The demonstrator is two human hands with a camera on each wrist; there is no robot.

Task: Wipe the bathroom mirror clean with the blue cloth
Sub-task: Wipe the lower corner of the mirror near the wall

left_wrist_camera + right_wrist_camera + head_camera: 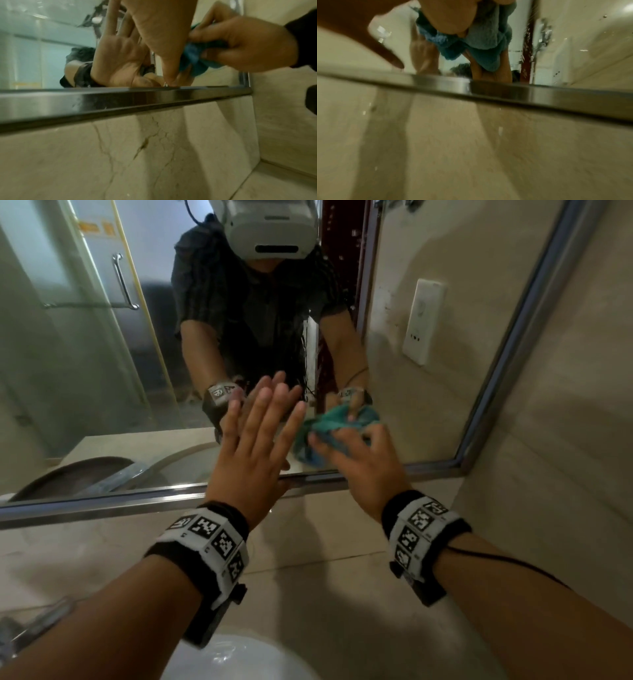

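Observation:
The mirror (102, 354) hangs on a beige tiled wall in a metal frame (137, 501). My left hand (253, 440) lies flat on the glass near the bottom edge, fingers straight and pointing up; in the left wrist view its thumb (168, 70) touches the glass just above the frame (120, 100). To its right, my right hand (363, 460) grips the bunched blue cloth (308, 451) and holds it against the glass near the lower right corner. The left wrist view shows the fingers (223, 54) curled round the cloth (193, 59). The cloth (488, 40) hangs below the palm in the right wrist view.
A white basin (239, 659) sits below my forearms, with a metal tap (30, 628) at the lower left. Beige tiles (342, 525) run under the mirror, and a side wall (565, 440) stands close on the right. The glass reflects a shower door and a wall socket.

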